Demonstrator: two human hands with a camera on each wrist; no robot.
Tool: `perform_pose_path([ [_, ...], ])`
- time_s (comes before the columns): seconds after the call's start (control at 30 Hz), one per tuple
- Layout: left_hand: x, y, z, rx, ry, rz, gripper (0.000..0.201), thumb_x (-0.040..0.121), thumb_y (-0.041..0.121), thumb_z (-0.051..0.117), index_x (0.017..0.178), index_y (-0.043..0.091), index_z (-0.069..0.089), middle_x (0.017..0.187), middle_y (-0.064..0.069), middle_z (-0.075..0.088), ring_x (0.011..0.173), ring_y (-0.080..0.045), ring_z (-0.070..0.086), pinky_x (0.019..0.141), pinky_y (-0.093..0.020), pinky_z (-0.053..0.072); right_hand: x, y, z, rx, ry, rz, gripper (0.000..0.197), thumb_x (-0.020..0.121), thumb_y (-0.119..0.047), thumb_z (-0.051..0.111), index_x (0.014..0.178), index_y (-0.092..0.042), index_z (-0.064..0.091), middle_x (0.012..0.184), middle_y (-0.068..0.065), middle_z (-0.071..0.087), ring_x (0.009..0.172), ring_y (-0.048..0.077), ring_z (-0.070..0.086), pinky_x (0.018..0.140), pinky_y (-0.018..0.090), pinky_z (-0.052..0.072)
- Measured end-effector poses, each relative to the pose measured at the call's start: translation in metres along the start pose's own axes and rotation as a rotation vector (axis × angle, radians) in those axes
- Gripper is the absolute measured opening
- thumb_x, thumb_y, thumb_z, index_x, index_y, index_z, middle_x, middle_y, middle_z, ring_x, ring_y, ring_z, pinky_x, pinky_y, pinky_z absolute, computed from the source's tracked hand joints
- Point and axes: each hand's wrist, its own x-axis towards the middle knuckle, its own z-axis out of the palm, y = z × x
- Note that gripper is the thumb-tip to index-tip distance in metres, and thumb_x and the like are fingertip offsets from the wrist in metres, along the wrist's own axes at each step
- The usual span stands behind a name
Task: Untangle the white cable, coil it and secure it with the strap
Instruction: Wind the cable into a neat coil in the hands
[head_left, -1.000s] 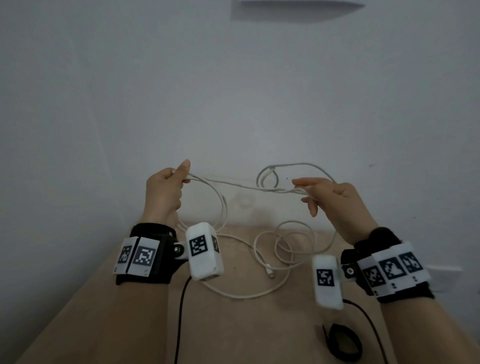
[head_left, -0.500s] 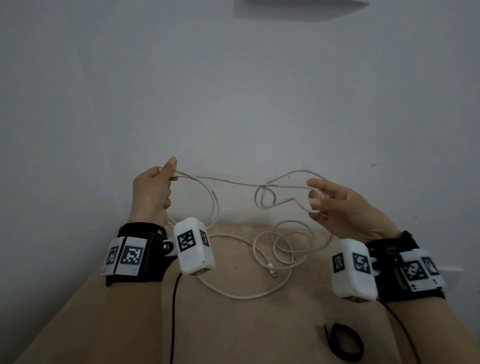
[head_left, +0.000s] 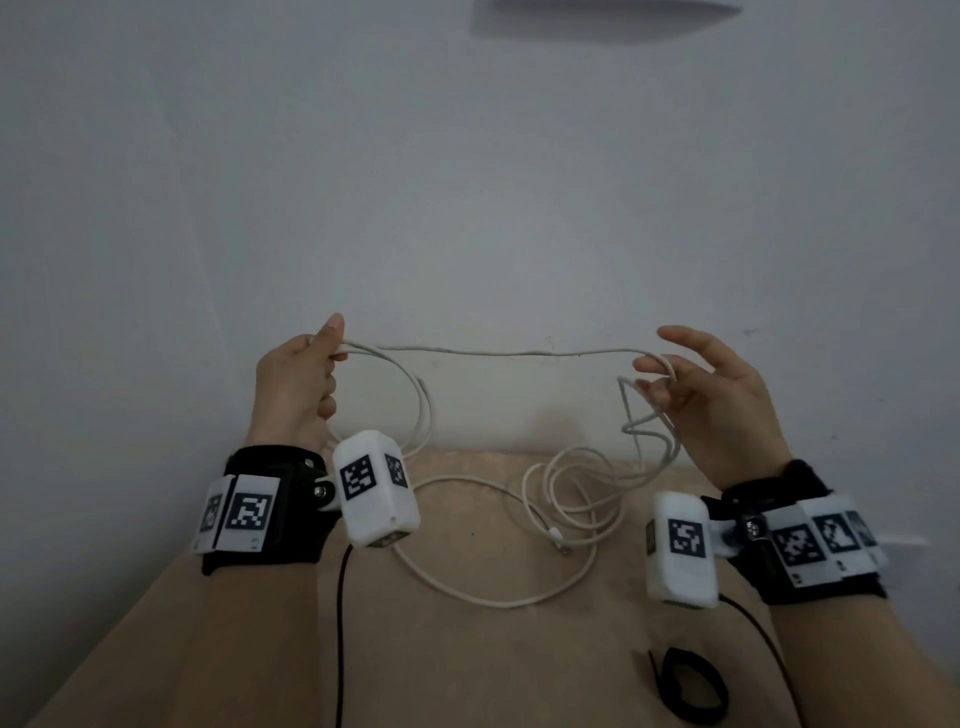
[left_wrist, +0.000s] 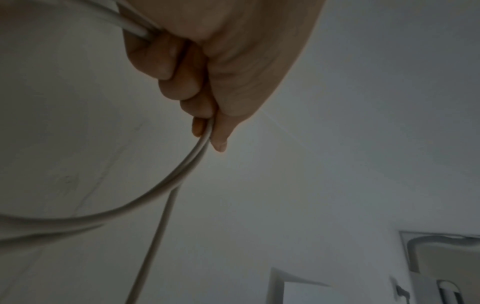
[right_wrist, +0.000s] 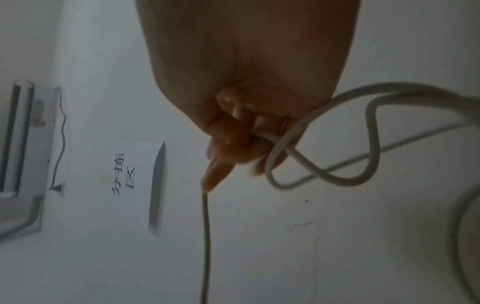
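A long white cable (head_left: 493, 352) runs nearly taut between my two raised hands. My left hand (head_left: 322, 358) grips two strands of it in a closed fist, seen close in the left wrist view as hand (left_wrist: 207, 72) and cable (left_wrist: 182, 170). My right hand (head_left: 660, 374) pinches the other end of the span, with a small twisted loop (head_left: 644, 415) hanging from its curled fingers and the index finger held straight. The right wrist view shows those fingers (right_wrist: 233, 144) curled round the cable (right_wrist: 206, 236). More cable lies in loose rings (head_left: 571, 499) on the table, with a plug end (head_left: 558, 540). The black strap (head_left: 685, 686) lies near my right forearm.
The tan table (head_left: 260, 649) is narrow and butts against a white wall (head_left: 467, 208). Thin black leads (head_left: 340, 623) trail from the wrist cameras across the tabletop. A paper sign (right_wrist: 135, 174) hangs on the wall.
My hands have moved apart, drawing the span between them nearly straight. The small knot-like loop has travelled right and now hangs at my right fingers. The right wrist has dropped and turned.
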Motion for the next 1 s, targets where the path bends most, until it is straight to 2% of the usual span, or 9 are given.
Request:
perform_pose_path([
  [0.07, 0.000, 0.001, -0.001, -0.002, -0.003, 0.005, 0.034, 0.089, 0.037, 0.066, 0.068, 0.012, 0.052, 0.054, 0.005, 0.032, 0.031, -0.003, 0.023, 0.032, -0.015, 0.017, 0.001, 0.002, 0.000, -0.038, 0.047, 0.000, 0.038, 0.086, 0.014, 0.036, 0.095, -0.011, 0.062, 0.068, 0.012, 0.070, 0.039, 0.013, 0.033, 0.041, 0.022, 0.034],
  [0.13, 0.000, 0.002, -0.002, 0.002, -0.004, 0.015, 0.034, 0.089, 0.036, 0.065, 0.068, 0.012, 0.052, 0.056, 0.004, 0.031, 0.031, -0.003, 0.023, 0.032, -0.014, 0.017, 0.001, 0.005, -0.002, -0.240, 0.077, -0.033, 0.034, 0.083, 0.014, 0.041, 0.089, -0.010, 0.064, 0.061, 0.010, 0.070, 0.035, 0.011, 0.024, 0.038, 0.018, 0.020],
  [0.23, 0.000, 0.004, -0.005, 0.001, -0.001, 0.021, 0.035, 0.089, 0.036, 0.065, 0.067, 0.012, 0.052, 0.056, 0.003, 0.030, 0.031, -0.003, 0.023, 0.032, -0.015, 0.018, 0.001, 0.012, -0.006, -0.558, 0.112, -0.052, 0.031, 0.077, 0.010, 0.046, 0.078, -0.012, 0.068, 0.054, 0.006, 0.068, 0.035, 0.010, 0.027, 0.037, 0.016, 0.025],
  [0.37, -0.004, 0.008, 0.000, -0.013, -0.007, 0.031, 0.034, 0.089, 0.036, 0.065, 0.068, 0.013, 0.052, 0.052, 0.005, 0.032, 0.031, -0.003, 0.024, 0.032, -0.015, 0.018, 0.005, 0.018, -0.011, -0.724, 0.121, 0.032, 0.024, 0.074, -0.002, 0.056, 0.072, -0.021, 0.070, 0.060, 0.001, 0.069, 0.044, 0.003, 0.043, 0.051, 0.023, 0.034],
  [0.47, -0.010, 0.005, 0.017, 0.003, -0.100, 0.030, 0.035, 0.090, 0.035, 0.064, 0.066, 0.013, 0.050, 0.045, 0.008, 0.032, 0.031, -0.002, 0.022, 0.032, -0.014, 0.015, 0.005, 0.016, -0.003, -0.719, -0.033, 0.059, 0.029, 0.075, -0.003, 0.061, 0.095, -0.022, 0.068, 0.096, 0.003, 0.071, 0.084, 0.011, 0.060, 0.073, 0.024, 0.043],
  [0.53, -0.016, 0.002, 0.033, 0.059, -0.162, 0.049, 0.037, 0.090, 0.034, 0.064, 0.064, 0.013, 0.049, 0.052, 0.004, 0.030, 0.032, -0.003, 0.021, 0.033, -0.014, 0.014, 0.002, 0.013, 0.006, -0.813, -0.084, -0.023, 0.044, 0.081, -0.001, 0.058, 0.118, -0.025, 0.059, 0.118, -0.004, 0.062, 0.109, 0.010, 0.054, 0.089, 0.025, 0.039],
  [0.63, -0.028, -0.002, 0.052, 0.120, -0.248, 0.077, 0.039, 0.091, 0.034, 0.063, 0.061, 0.014, 0.046, 0.057, 0.000, 0.025, 0.034, -0.005, 0.019, 0.036, -0.015, 0.012, -0.006, 0.007, 0.029, -0.855, -0.162, -0.210, 0.043, 0.087, -0.008, 0.058, 0.126, -0.028, 0.056, 0.126, -0.015, 0.056, 0.119, -0.001, 0.046, 0.095, 0.010, 0.031],
  [0.77, -0.044, -0.002, 0.068, 0.098, -0.364, 0.086, 0.042, 0.091, 0.032, 0.063, 0.058, 0.016, 0.044, 0.053, 0.002, 0.024, 0.035, -0.005, 0.018, 0.036, -0.017, 0.012, -0.017, 0.012, 0.060, -0.705, -0.315, -0.216, 0.028, 0.090, -0.026, 0.062, 0.117, -0.030, 0.060, 0.115, -0.012, 0.066, 0.108, -0.005, 0.059, 0.095, 0.013, 0.043],
  [1.0, -0.058, -0.004, 0.081, 0.087, -0.448, 0.044, 0.041, 0.092, 0.032, 0.061, 0.057, 0.017, 0.046, 0.047, 0.008, 0.027, 0.036, -0.005, 0.018, 0.035, -0.017, 0.015, -0.016, 0.019, 0.063, -0.701, -0.249, -0.185, 0.020, 0.092, -0.035, 0.058, 0.090, -0.020, 0.072, 0.069, -0.008, 0.066, 0.057, -0.001, 0.051, 0.060, 0.016, 0.039],
])
